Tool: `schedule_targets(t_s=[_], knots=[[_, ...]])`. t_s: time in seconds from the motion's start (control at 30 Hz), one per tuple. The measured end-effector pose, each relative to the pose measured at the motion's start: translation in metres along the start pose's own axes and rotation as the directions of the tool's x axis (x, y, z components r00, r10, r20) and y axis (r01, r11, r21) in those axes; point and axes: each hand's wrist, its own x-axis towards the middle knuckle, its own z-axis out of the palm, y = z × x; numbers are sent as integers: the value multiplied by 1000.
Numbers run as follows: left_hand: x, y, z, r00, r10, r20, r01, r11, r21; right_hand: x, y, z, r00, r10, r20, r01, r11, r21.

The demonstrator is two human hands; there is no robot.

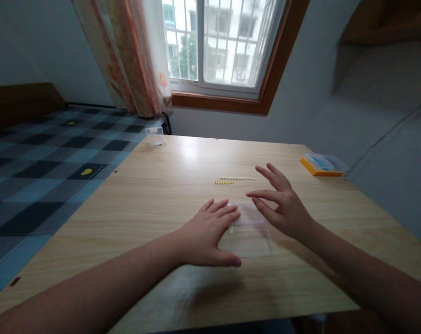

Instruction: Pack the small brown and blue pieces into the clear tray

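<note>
A clear, flat plastic case point(250, 243) lies on the wooden table in front of me. My left hand point(207, 235) is spread over its left side, fingertips at the far left part and thumb near the close edge. Above the case's far right corner hovers my right hand point(283, 206). Its thumb and index finger come together in a pinch while the other fingers stretch out; anything between the tips is too small to see. Beyond the case, tiny yellow pieces point(224, 183) form a short row beside a longer row of small dull-coloured pieces point(236, 179).
An open clear plastic box point(156, 137) stands at the table's far left corner. Toward the far right lies an orange-edged case point(323, 165) with a clear top. A bed with a checked cover point(81, 148) borders the table's left side; a window point(227, 41) is behind.
</note>
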Motion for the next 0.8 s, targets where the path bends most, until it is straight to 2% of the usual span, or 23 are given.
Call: schedule_targets(t_s=[0.17,0.3,0.37,0.63,0.8], knots=[[0,-1,-1,1000,11,-5,-11,1000,-13,60,22,19,984,74,160,-60,994,-91],[-1,-1,-2,1000,6,9,-6,1000,-9,105,27,47,914,209,349,-152,971,-184],[-1,-2,-2,1000,8,7,-8,1000,-9,120,27,59,877,265,402,-189,957,-218],[-3,-4,3,998,43,-42,-44,999,-27,135,32,79,830,303,468,-199,945,-259],[-3,-3,3,998,39,-40,-40,999,-24,139,31,87,823,308,477,-184,940,-288]])
